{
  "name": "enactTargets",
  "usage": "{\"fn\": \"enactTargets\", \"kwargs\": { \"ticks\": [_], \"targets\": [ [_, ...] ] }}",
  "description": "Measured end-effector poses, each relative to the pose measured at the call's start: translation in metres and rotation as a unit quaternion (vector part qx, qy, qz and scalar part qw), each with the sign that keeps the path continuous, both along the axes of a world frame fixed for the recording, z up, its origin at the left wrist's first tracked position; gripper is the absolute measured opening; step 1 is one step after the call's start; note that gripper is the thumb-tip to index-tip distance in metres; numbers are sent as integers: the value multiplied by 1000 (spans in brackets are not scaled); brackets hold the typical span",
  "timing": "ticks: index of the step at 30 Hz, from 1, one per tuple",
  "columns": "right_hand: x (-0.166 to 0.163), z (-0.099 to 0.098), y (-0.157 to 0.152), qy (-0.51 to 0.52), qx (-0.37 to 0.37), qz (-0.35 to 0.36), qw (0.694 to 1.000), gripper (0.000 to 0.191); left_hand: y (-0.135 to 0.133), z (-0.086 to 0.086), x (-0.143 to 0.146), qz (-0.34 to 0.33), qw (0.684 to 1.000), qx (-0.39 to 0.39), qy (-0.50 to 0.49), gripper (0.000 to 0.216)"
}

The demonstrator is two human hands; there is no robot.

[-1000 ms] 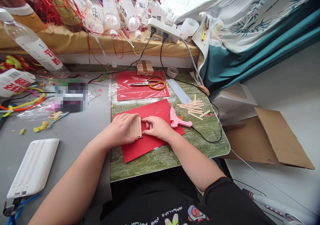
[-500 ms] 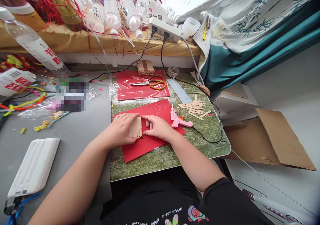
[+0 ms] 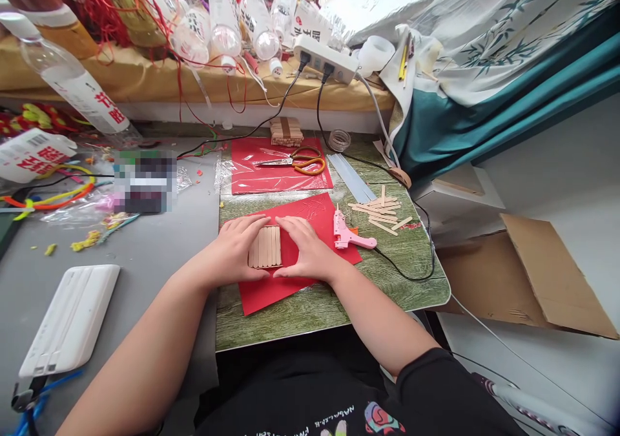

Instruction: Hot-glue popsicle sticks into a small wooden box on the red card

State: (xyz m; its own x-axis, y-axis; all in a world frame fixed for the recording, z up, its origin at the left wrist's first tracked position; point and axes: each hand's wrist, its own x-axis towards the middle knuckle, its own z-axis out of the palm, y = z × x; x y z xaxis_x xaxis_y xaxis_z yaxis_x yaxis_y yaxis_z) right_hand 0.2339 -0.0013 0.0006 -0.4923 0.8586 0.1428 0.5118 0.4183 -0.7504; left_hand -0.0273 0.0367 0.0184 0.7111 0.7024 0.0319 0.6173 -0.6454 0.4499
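A small flat panel of wooden craft sticks (image 3: pixel 264 247), laid side by side, rests on a red sheet (image 3: pixel 300 255). Around its left side curves my left hand (image 3: pixel 235 247), fingers at the far edge and thumb at the near edge, gripping it. My right hand (image 3: pixel 310 249) is open at the panel's right side, its fingers and thumb spread apart near the two right corners. A pink hot glue gun (image 3: pixel 349 232) lies just right of my right hand, partly on the red sheet.
Loose craft sticks (image 3: pixel 380 210) and pale glue sticks (image 3: pixel 352 177) lie beyond the glue gun. Scissors (image 3: pixel 303 161) sit on a wrapped red pack (image 3: pixel 247 181), behind it a bundle of sticks (image 3: pixel 287 132). A white device (image 3: pixel 70 320) is at left; a black cord (image 3: pixel 407 276) trails right.
My right hand has opened, its thumb and fingers spreading from the panel's right edge to its corners. More of the panel shows between my hands. The view has shifted slightly.
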Motion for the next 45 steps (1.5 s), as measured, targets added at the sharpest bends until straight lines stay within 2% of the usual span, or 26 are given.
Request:
{"fn": "enactTargets", "kwargs": {
  "ticks": [4, 13, 21, 27, 36, 39, 42, 43, 45],
  "targets": [
    [-2, -6, 0, -47, -1, 13, 999, 132, 4, -4, -6, 12, 999, -10, 33, 114],
    [-5, -5, 1, -72, 2, 0, 997, 126, 4, -2, -4, 2, 1000, -13, 15, 100],
    [-6, -6, 1, -69, 15, -1, 997, 118, 3, -1, -4, -5, 1000, -18, 11, 100],
    [-6, -3, -2, -79, -4, -8, 997, 119, 5, -3, -15, 10, 999, -34, 29, 114],
    [-5, -5, -1, -68, 15, -2, 998, 117, 7, -5, -15, 10, 999, -30, 15, 106],
    [-4, -6, -1, -28, 32, -16, 999, 109, 4, -2, -11, 4, 1000, -28, 14, 108],
    [-1, -4, -1, 16, 65, -79, 995, 86, 2, -1, -6, 0, 1000, -9, 6, 106],
    [0, -4, -2, 21, 69, -94, 993, 83, 1, 0, -5, -2, 1000, -4, 4, 105],
    [3, -2, -2, 8, 57, -79, 995, 94, 1, -1, -3, -4, 1000, -1, 0, 103]
  ]
}}
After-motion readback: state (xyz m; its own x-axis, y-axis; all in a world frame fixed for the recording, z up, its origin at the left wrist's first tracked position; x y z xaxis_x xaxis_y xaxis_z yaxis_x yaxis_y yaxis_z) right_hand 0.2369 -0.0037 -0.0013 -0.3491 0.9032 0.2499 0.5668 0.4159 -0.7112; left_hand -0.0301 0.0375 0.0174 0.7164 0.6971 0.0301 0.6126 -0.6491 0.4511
